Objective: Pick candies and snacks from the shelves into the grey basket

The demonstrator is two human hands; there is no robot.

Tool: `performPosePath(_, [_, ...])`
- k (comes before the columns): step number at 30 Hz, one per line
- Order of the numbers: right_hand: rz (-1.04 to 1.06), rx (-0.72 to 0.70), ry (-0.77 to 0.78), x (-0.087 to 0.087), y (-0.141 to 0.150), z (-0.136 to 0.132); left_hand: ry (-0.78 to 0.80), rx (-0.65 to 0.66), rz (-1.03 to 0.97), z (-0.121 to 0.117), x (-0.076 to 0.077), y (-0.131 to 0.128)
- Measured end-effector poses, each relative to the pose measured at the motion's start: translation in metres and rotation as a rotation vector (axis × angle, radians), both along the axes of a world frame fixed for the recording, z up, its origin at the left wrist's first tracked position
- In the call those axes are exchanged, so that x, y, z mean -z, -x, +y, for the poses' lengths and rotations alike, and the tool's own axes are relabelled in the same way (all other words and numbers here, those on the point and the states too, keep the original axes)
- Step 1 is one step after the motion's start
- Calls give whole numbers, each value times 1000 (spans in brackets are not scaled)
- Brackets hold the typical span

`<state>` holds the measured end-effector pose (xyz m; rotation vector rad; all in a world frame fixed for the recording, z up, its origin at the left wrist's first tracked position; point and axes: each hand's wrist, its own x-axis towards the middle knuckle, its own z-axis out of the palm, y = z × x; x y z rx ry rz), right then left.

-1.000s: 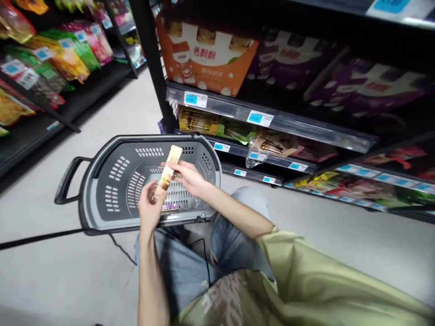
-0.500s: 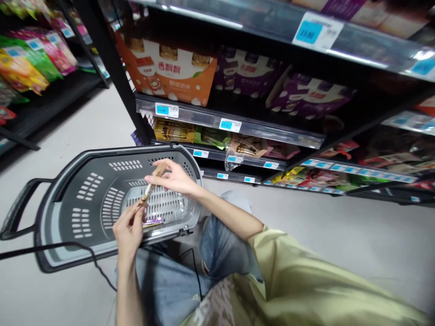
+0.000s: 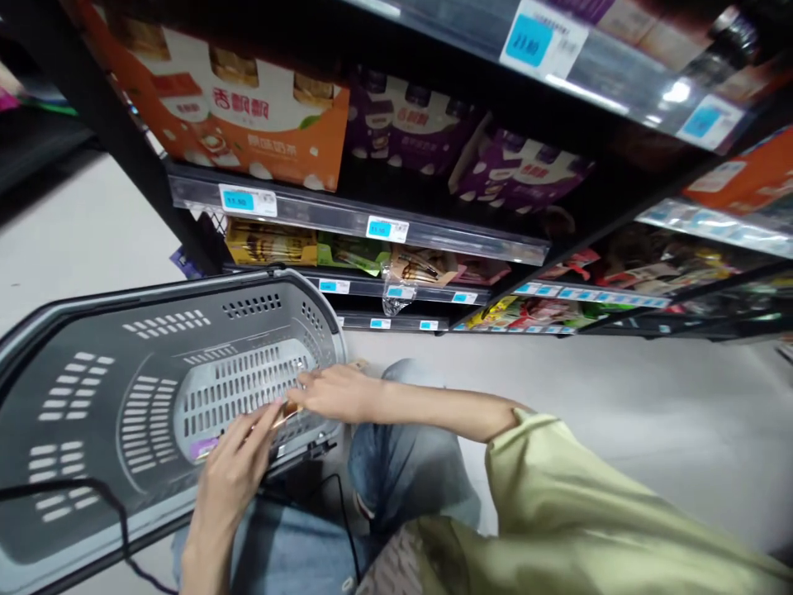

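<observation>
Low inside the grey shopping basket (image 3: 59, 326), near its right-hand rim, my two hands are close together. Between them shows a small brown stick packet (image 3: 287, 410), mostly covered by fingers. My right hand (image 3: 340, 392) reaches across from the right, closed with its fingertips on one end of the packet. My left hand (image 3: 232, 463) comes up from below, its fingers pressed together at the other end. A purple packet (image 3: 203, 448) lies on the slotted basket floor just beyond my left fingers.
Ahead stands a store shelf with an orange carton (image 3: 266, 124), purple cartons (image 3: 427, 128) and price tags. On a lower shelf are boxes of stick packets (image 3: 273, 242). A black cable (image 3: 121, 521) hangs over the basket's near side. My bent knee (image 3: 409, 463) is beside the basket.
Both hands have gone down into the basket with the stick packet, which was held up between them at a slant. The view has shifted, so the basket appears further left.
</observation>
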<state>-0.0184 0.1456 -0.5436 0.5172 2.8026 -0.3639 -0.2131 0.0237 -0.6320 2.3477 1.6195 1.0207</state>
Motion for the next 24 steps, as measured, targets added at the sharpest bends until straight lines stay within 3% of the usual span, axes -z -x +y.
performPosePath(3, [74, 183, 15, -13, -43, 37, 53, -72, -74, 4, 0, 2])
performPosePath(7, [-22, 534, -236, -21, -139, 109, 128, -25, -52, 5, 2, 8])
performPosePath(10, [-164, 788, -458, -11, -194, 157, 129, -10, -33, 4, 6, 12])
performPosePath(14, [-265, 953, -512, 14, -211, 199, 148, -18, -5, 6, 8, 13])
performPosePath(19, [-210, 1053, -508, 36, -207, 208, 143, -19, 8, 10, 8, 13])
performPosePath(22, [29, 1109, -627, 37, -216, 187, 126, -30, 3, 10, 8, 12])
performPosePath(24, [265, 1064, -644, 34, -220, 166, 111, -48, -7, 10, 8, 11])
